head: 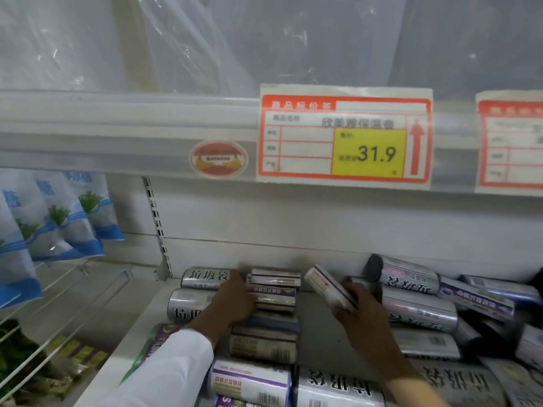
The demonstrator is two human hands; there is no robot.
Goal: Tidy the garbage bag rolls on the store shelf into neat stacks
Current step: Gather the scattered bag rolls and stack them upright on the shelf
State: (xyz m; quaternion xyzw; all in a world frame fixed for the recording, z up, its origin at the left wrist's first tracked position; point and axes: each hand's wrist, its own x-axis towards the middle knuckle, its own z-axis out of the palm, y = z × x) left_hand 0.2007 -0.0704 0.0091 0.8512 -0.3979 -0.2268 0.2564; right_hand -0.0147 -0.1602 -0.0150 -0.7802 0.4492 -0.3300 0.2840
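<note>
Between right-hand fingers (346, 292), tilted roll (326, 284).

1. The price tag (344, 138) on the upper shelf rail (117, 133) carries the red header 商品标价签; its yellow field reads 31.9; a red arrow points up.
2. The oval sticker (219, 159) beside it reads BANANAS, blurred.
3. The silver garbage bag rolls (205, 278) bear 垃圾袋 in large black characters.
4. The second tag (511, 145) at right is too blurred to read.
</note>
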